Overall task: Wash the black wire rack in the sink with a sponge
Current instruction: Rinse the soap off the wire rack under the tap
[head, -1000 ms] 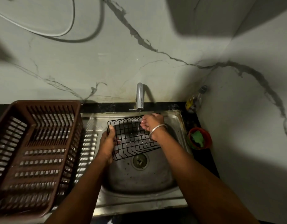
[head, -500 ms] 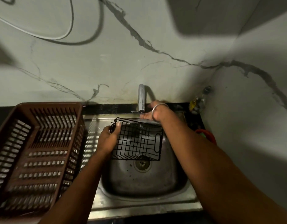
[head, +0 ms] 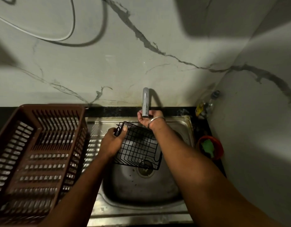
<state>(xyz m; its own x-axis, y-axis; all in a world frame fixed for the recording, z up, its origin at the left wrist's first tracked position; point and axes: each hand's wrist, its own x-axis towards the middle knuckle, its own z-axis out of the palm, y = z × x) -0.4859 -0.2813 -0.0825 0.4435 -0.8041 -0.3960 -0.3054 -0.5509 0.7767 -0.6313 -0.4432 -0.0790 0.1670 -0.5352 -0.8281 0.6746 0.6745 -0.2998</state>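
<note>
Gripping the rack (head: 138,148) by its upper-left corner, the left hand (head: 111,142) curls its fingers behind the wire while the thumb presses flat on the front. Held this way the rack hangs tilted over the sink (head: 141,190), its low edge just above the drain (head: 145,171), at about 12 o'clock from it.

Up under the tap (head: 145,102), at 12 o'clock from the rack, the right hand (head: 148,119) is cupped palm-up, fingers loosely bent and holding nothing; a thin metal bangle (head: 155,119) circles the wrist. Its forearm crosses the rack's right side.

Thin black wire forms the rack: a rectangular grid of small squares, with a turned-up rim and an oval loop handle at the right end. It looks glossy, though whether it is wet I cannot tell.

Dull stainless steel makes up the sink, a rounded bowl with speckled marks and a ribbed drainboard at 9 o'clock. On that side stands a brown plastic crate (head: 38,154) with slotted walls. At 3 o'clock sits a round red bowl (head: 210,147) holding something green. Behind, the wall is pale marble with grey veins.
</note>
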